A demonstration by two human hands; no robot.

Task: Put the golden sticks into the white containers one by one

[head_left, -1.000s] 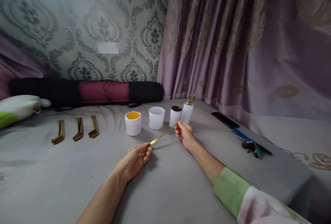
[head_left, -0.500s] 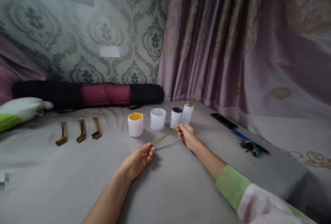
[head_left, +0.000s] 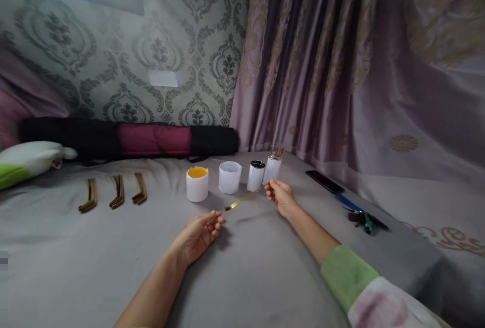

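Observation:
Pinched in the fingertips of my right hand (head_left: 281, 197) is one end of a thin gold strip (head_left: 246, 197). It slants down to the left, and its far end looks darker. My left hand (head_left: 200, 234) is just left of that darker end, not touching it, with fingers loosely curved and nothing in them. Behind the strip stand a white cup with yellow inside (head_left: 197, 188), a wider white cup (head_left: 230, 179), a white can with a dark inside (head_left: 256, 176) and a tall white container (head_left: 272, 169) with brown sticks.
Three bundles of bent brown-gold strips (head_left: 89, 196) lie on the grey sheet (head_left: 113, 267) at left. On the right are a phone (head_left: 324, 181) and keys with a blue strap (head_left: 361, 217). A black and maroon roll (head_left: 155, 138) and a plush toy (head_left: 32, 161) lie farther back.
My left hand has let go of the strip's end and now sits slightly apart from it. My right hand has moved a little to the right, carrying the strip.

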